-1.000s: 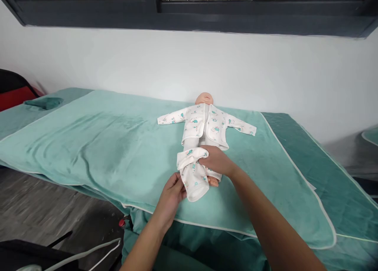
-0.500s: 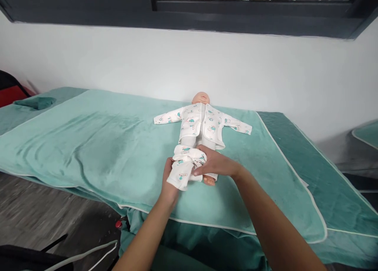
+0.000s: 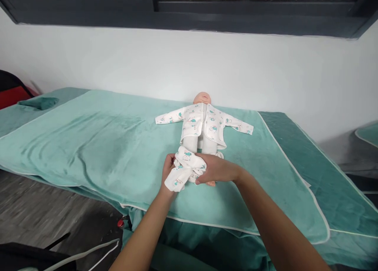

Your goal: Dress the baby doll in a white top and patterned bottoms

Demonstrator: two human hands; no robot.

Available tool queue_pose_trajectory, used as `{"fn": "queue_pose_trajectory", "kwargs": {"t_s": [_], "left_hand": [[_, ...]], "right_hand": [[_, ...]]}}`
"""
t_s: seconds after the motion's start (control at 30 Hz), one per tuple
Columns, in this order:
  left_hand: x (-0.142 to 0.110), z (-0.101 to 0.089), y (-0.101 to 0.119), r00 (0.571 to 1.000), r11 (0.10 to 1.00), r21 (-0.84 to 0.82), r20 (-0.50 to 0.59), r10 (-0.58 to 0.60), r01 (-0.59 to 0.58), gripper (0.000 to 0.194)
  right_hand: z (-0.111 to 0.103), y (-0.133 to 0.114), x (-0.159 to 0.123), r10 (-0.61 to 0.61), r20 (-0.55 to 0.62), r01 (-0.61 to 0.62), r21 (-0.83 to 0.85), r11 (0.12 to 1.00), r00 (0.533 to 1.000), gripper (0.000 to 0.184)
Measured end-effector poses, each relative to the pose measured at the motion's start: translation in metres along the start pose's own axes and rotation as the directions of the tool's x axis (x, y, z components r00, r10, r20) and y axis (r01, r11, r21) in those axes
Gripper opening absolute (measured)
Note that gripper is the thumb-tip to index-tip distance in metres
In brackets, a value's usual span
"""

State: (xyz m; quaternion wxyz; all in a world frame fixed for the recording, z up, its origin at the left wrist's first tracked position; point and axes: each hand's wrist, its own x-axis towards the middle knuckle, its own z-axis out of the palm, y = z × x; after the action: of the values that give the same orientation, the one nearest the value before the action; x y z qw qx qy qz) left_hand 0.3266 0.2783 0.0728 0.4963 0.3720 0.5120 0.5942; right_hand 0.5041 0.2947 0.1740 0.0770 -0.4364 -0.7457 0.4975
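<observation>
A baby doll (image 3: 202, 97) lies on its back, head toward the wall, in a white printed jacket (image 3: 193, 119) with both sleeves spread. Bunched around its lower legs are matching white printed baby pants (image 3: 186, 156). My left hand (image 3: 168, 170) grips the pants from the left side, its fingers partly hidden by the cloth. From the right, my right hand (image 3: 217, 167) closes on the gathered cloth with thumb below and fingers over the leg. A bit of the doll's foot (image 3: 210, 183) shows under my right hand.
A light green blanket (image 3: 118, 145) covers the bed, over a darker green sheet (image 3: 313, 164). Behind it rise a white wall (image 3: 132, 58) and a dark window frame (image 3: 236, 17). Cables (image 3: 85, 254) and a red knob (image 3: 120, 223) are at the lower left.
The bunched pants have shifted slightly down the doll's legs, showing more of the shins above. My right hand has moved a little lower and covers more of the foot.
</observation>
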Motion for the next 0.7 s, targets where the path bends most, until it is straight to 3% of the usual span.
{"fn": "queue_pose_trajectory", "kwargs": {"t_s": [0.1, 0.27, 0.47, 0.7], "left_hand": [[-0.004, -0.002, 0.004, 0.994, 0.984, -0.135, 0.018, -0.112, 0.113, 0.028], [-0.019, -0.005, 0.010, 0.962, 0.929, -0.247, 0.067, -0.266, 0.275, 0.032], [-0.029, -0.007, 0.015, 0.941, 0.857, -0.388, 0.162, -0.298, 0.338, 0.046], [-0.033, -0.009, 0.015, 0.936, 0.866, -0.358, 0.162, -0.312, 0.350, 0.045]], "right_hand": [[-0.003, 0.001, 0.000, -0.025, 0.003, 0.025, -0.031, 0.999, 1.000, 0.068], [-0.002, 0.004, 0.001, -0.034, 0.004, 0.035, -0.106, 0.994, 0.999, 0.060], [0.001, 0.006, 0.008, -0.087, -0.146, 0.066, -0.143, 0.987, 0.985, 0.041], [0.010, 0.007, 0.016, -0.034, -0.263, -0.015, -0.183, 0.983, 0.964, 0.021]]}}
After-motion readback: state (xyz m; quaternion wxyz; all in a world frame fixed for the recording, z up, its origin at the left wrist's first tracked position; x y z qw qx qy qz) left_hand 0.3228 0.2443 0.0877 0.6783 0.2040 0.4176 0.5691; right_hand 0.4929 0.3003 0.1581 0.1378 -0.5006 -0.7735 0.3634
